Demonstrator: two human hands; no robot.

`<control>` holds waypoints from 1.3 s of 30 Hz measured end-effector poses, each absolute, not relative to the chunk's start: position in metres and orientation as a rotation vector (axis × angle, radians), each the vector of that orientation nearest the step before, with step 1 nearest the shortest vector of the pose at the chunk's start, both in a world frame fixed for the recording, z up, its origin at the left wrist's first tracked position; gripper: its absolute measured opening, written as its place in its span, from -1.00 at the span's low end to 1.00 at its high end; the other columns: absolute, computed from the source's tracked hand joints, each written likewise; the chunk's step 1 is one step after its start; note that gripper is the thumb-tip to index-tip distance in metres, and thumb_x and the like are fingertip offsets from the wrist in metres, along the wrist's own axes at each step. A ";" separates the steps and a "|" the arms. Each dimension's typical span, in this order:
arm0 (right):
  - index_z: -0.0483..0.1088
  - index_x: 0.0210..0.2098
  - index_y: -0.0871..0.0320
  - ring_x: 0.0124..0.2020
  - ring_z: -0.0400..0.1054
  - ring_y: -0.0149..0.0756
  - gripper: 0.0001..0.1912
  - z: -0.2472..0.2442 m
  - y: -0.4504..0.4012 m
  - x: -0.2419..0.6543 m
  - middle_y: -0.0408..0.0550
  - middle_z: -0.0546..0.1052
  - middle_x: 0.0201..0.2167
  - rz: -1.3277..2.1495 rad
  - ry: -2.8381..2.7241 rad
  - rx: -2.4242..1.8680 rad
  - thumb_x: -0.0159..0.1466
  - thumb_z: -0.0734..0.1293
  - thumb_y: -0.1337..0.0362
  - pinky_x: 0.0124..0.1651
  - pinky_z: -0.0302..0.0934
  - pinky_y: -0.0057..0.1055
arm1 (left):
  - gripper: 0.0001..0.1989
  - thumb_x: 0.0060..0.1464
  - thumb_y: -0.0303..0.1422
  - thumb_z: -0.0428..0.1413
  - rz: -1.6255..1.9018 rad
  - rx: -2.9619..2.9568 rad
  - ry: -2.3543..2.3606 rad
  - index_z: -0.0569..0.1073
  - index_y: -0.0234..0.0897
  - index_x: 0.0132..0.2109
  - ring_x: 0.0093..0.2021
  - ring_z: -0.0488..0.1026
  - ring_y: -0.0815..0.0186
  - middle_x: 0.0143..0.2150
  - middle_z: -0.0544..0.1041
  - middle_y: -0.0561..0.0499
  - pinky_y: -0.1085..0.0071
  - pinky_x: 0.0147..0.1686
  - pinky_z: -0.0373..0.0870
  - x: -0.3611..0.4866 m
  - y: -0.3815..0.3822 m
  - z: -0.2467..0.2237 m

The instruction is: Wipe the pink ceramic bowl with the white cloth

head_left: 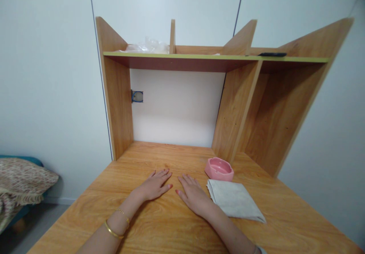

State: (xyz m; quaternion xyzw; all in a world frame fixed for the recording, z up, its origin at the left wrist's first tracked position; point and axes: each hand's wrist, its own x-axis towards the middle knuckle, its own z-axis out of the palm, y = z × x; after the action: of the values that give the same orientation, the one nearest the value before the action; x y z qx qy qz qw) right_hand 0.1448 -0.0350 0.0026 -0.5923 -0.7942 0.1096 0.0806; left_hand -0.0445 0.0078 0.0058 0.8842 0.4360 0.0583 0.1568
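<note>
Hand, left (154, 186): mine, bare, laid palm down on the wooden desk (165, 225), fingers extended and slightly parted, thumb angled inward, empty. Worn on that arm: one gold bangle (112, 231), one thin gold bracelet (123, 213).

Hand, right (194, 193): also mine, likewise flattened on the wood and empty, fingers stretched a little apart, thumb pointing inward. A narrow gap lies between my two thumbs.

Folded grey cloth (235, 199): flat on the desk, just to the right of my right hand; I cannot tell whether they touch.

Pink dish (216, 173): faceted, upright on the desk, just past the cloth's far edge, ahead and right of my right hand.

Shelf unit (119, 105): wooden, at the desk's back; clear plastic (148, 47) and a dark flat object (272, 54) on its upper board.
</note>
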 end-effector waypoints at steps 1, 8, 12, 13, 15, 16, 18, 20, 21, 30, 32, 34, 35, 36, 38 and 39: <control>0.04 0.19 0.30 0.25 -0.15 -0.07 -0.40 0.003 -0.035 0.145 0.16 0.04 0.23 0.329 -2.376 -1.770 0.27 0.00 0.07 0.21 -0.22 -0.13 | -0.35 0.14 0.02 -0.32 0.166 2.530 1.248 0.01 -0.25 0.25 0.29 -0.19 0.24 0.29 -0.06 -0.07 0.17 0.20 -0.26 -0.044 0.008 0.006; 0.04 0.20 0.29 0.25 -0.16 -0.09 -0.40 -0.002 -0.033 0.146 0.15 0.03 0.24 0.314 -2.365 -1.755 0.27 0.00 0.07 0.21 -0.23 -0.13 | -0.35 0.13 0.03 -0.32 0.176 2.533 1.249 0.00 -0.25 0.25 0.29 -0.19 0.24 0.29 -0.04 -0.08 0.17 0.20 -0.27 -0.044 0.008 0.005; 0.05 0.19 0.30 0.25 -0.17 -0.08 -0.40 -0.003 -0.033 0.146 0.17 0.03 0.23 0.315 -2.366 -1.748 0.27 0.00 0.07 0.21 -0.24 -0.12 | -0.36 0.14 0.02 -0.32 0.161 2.541 1.252 0.00 -0.24 0.26 0.29 -0.19 0.24 0.29 -0.07 -0.08 0.17 0.20 -0.27 -0.044 0.008 0.006; 0.05 0.19 0.30 0.25 -0.17 -0.07 -0.40 -0.003 -0.033 0.146 0.17 0.03 0.23 0.319 -2.366 -1.748 0.27 0.00 0.07 0.21 -0.23 -0.11 | -0.36 0.14 0.01 -0.32 0.160 2.540 1.251 0.00 -0.23 0.26 0.29 -0.19 0.24 0.29 -0.07 -0.07 0.17 0.20 -0.27 -0.044 0.008 0.006; 0.05 0.19 0.30 0.25 -0.17 -0.06 -0.40 -0.003 -0.033 0.146 0.17 0.02 0.24 0.327 -2.363 -1.749 0.27 0.00 0.07 0.21 -0.23 -0.10 | -0.36 0.14 0.01 -0.32 0.166 2.535 1.250 0.00 -0.24 0.26 0.29 -0.19 0.24 0.29 -0.06 -0.07 0.18 0.20 -0.27 -0.044 0.008 0.006; 0.05 0.19 0.31 0.25 -0.17 -0.06 -0.40 -0.002 -0.033 0.146 0.17 0.02 0.24 0.330 -2.364 -1.747 0.27 0.00 0.07 0.21 -0.23 -0.10 | -0.36 0.14 0.02 -0.32 0.168 2.532 1.250 0.00 -0.25 0.25 0.29 -0.19 0.24 0.29 -0.05 -0.08 0.18 0.20 -0.27 -0.044 0.008 0.006; 0.05 0.19 0.30 0.25 -0.18 -0.07 -0.40 -0.002 -0.033 0.146 0.16 0.01 0.24 0.331 -2.364 -1.744 0.27 0.00 0.07 0.21 -0.23 -0.11 | -0.35 0.14 0.02 -0.32 0.167 2.529 1.251 0.01 -0.26 0.25 0.29 -0.19 0.24 0.29 -0.05 -0.08 0.18 0.20 -0.27 -0.044 0.008 0.006; 0.05 0.19 0.28 0.25 -0.17 -0.08 -0.40 -0.003 -0.033 0.146 0.14 0.02 0.24 0.327 -2.362 -1.745 0.27 -0.01 0.06 0.21 -0.23 -0.12 | -0.35 0.14 0.02 -0.32 0.166 2.531 1.251 0.01 -0.25 0.25 0.29 -0.19 0.24 0.29 -0.05 -0.07 0.17 0.20 -0.28 -0.044 0.008 0.005; 0.05 0.19 0.27 0.25 -0.17 -0.08 -0.40 -0.003 -0.033 0.146 0.13 0.02 0.24 0.324 -2.360 -1.747 0.27 -0.01 0.06 0.21 -0.23 -0.12 | -0.35 0.14 0.02 -0.33 0.167 2.532 1.250 0.01 -0.25 0.25 0.29 -0.19 0.25 0.29 -0.05 -0.07 0.17 0.20 -0.27 -0.044 0.008 0.005; 0.04 0.20 0.28 0.25 -0.16 -0.07 -0.39 -0.003 -0.032 0.147 0.15 0.02 0.24 0.315 -2.379 -1.758 0.27 -0.01 0.05 0.21 -0.23 -0.14 | -0.36 0.14 0.02 -0.34 0.182 2.543 1.246 0.01 -0.23 0.25 0.29 -0.18 0.25 0.29 -0.05 -0.07 0.17 0.20 -0.27 -0.045 0.008 0.004; 0.05 0.19 0.29 0.25 -0.16 -0.06 -0.39 -0.003 -0.032 0.147 0.16 0.02 0.24 0.317 -2.376 -1.750 0.27 -0.01 0.06 0.21 -0.22 -0.12 | -0.36 0.14 0.02 -0.35 0.190 2.547 1.240 0.01 -0.22 0.25 0.29 -0.17 0.25 0.29 -0.04 -0.07 0.17 0.20 -0.28 -0.045 0.008 0.004; 0.05 0.19 0.30 0.25 -0.16 -0.06 -0.39 -0.003 -0.032 0.147 0.17 0.02 0.23 0.315 -2.374 -1.743 0.27 -0.01 0.06 0.20 -0.22 -0.12 | -0.36 0.14 0.02 -0.34 0.192 2.548 1.237 0.00 -0.23 0.25 0.29 -0.17 0.26 0.29 -0.03 -0.07 0.17 0.20 -0.28 -0.045 0.008 0.004; 0.05 0.19 0.30 0.25 -0.16 -0.06 -0.40 -0.003 -0.032 0.147 0.17 0.02 0.23 0.313 -2.372 -1.743 0.27 -0.01 0.06 0.20 -0.21 -0.12 | -0.36 0.14 0.02 -0.34 0.190 2.548 1.238 0.01 -0.23 0.25 0.29 -0.18 0.26 0.29 -0.04 -0.07 0.17 0.20 -0.28 -0.045 0.008 0.004; 0.05 0.19 0.29 0.25 -0.16 -0.06 -0.40 -0.003 -0.032 0.147 0.17 0.02 0.23 0.311 -2.372 -1.745 0.27 -0.01 0.06 0.20 -0.21 -0.12 | -0.36 0.14 0.02 -0.34 0.188 2.547 1.240 0.01 -0.24 0.25 0.29 -0.18 0.26 0.29 -0.04 -0.07 0.17 0.20 -0.28 -0.044 0.007 0.004; 0.05 0.19 0.29 0.25 -0.16 -0.07 -0.40 -0.003 -0.032 0.146 0.16 0.03 0.23 0.308 -2.376 -1.749 0.27 -0.01 0.06 0.21 -0.21 -0.13 | -0.36 0.14 0.01 -0.33 0.183 2.543 1.248 0.02 -0.25 0.25 0.29 -0.18 0.26 0.29 -0.06 -0.08 0.17 0.20 -0.27 -0.044 0.007 0.005; 0.05 0.19 0.29 0.25 -0.16 -0.07 -0.40 -0.004 -0.032 0.147 0.16 0.03 0.23 0.305 -2.377 -1.751 0.27 -0.01 0.06 0.21 -0.21 -0.13 | -0.36 0.14 0.01 -0.33 0.179 2.540 1.253 0.02 -0.25 0.25 0.29 -0.18 0.26 0.29 -0.06 -0.08 0.16 0.20 -0.27 -0.044 0.007 0.005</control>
State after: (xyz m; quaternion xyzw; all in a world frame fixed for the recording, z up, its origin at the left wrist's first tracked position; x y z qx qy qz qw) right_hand 0.1465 -0.0319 -0.0038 -0.5877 -0.7979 0.1025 0.0868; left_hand -0.0440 0.0074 0.0052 0.8847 0.4365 0.0625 0.1511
